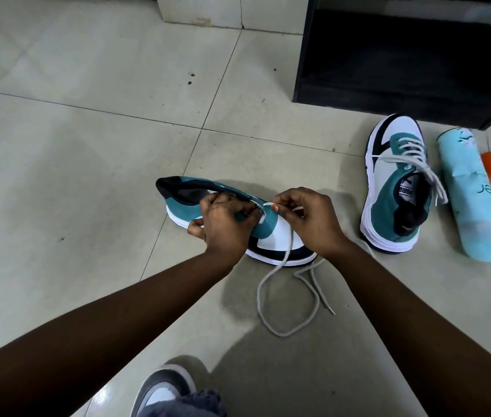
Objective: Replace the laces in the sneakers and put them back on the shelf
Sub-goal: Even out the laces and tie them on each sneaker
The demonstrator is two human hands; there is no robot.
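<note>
Both hands work: my left hand (223, 225) grips the teal-and-white sneaker (232, 218); my right hand (304, 219) pinches the grey cord lace (283, 284), whose loop at six o'clock could snag.

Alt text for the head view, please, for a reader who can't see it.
Two bare hands work a grey lace at a teal, white and black sneaker on the tiled floor: left hand grips it, right hand pinches the lace. A second, laced matching sneaker stands right, before a black shelf unit.

Sneaker (184, 203) eyelets hidden behind hands (226, 224) (lace (291, 245) end apparently pinched); shelf (404, 64) cropped.
</note>
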